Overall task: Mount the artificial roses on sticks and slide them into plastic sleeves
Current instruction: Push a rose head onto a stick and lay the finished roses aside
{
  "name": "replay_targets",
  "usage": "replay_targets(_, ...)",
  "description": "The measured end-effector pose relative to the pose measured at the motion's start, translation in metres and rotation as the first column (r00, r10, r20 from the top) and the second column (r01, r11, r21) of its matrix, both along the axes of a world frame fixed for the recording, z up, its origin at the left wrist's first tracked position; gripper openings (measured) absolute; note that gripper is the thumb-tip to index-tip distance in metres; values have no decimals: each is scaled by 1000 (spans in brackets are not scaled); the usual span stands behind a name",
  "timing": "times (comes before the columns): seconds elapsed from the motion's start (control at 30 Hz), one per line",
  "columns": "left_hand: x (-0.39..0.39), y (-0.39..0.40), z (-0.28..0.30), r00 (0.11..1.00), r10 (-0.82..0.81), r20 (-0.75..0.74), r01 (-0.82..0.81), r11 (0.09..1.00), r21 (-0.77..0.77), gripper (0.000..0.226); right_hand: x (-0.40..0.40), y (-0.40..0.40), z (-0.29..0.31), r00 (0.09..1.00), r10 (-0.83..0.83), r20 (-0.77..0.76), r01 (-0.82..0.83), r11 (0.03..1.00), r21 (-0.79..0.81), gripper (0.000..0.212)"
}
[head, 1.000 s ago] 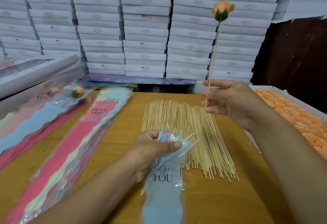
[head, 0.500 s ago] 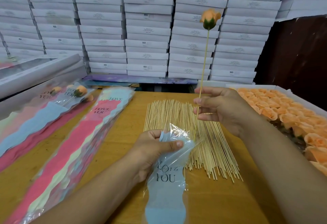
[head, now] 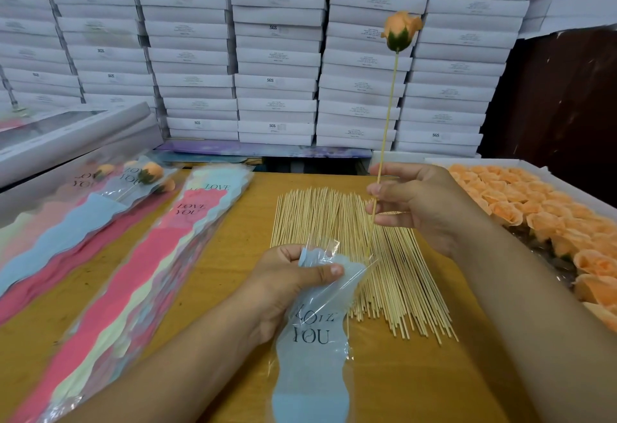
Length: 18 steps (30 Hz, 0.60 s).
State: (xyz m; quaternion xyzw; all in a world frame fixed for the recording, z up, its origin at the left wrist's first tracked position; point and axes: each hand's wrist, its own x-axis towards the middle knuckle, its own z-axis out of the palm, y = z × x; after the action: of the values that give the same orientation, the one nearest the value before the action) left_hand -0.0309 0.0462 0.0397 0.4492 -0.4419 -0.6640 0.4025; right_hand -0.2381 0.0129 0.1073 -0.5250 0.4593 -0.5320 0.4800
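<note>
My right hand pinches a thin wooden stick held upright, with an orange rose mounted on its top. The stick's lower tip reaches the open mouth of a clear plastic sleeve with a light blue panel and "LOVE YOU" print. My left hand grips the sleeve's top edge, thumb on the film. Beneath both hands lies a spread pile of bare sticks on the wooden table.
A white tray of orange roses lies at the right. A stack of empty coloured sleeves lies left of centre, and finished sleeved roses lie further left. White boxes are stacked behind the table.
My right hand has moved left and lowered the rose stick, bringing its tip to the sleeve's mouth. My left hand keeps its hold on the sleeve.
</note>
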Motion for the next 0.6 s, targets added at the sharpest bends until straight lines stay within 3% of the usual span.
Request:
replay_targets(0.13, 0, 0, -1, 1000, 17, -15, -17, 1000, -10, 33, 5, 4, -8, 999, 39, 17, -39, 999, 19, 25)
replay_targets(0.33, -1, 0, -1, 999, 14, -34, -14, 1000, -25, 37, 13, 6, -19, 999, 47, 25, -48, 996, 70, 23)
replay_targets(0.6, -1, 0, -1, 999, -23, -48, 21, 999, -38, 13, 22, 5, -28, 998, 36, -53, -31, 995, 97, 19)
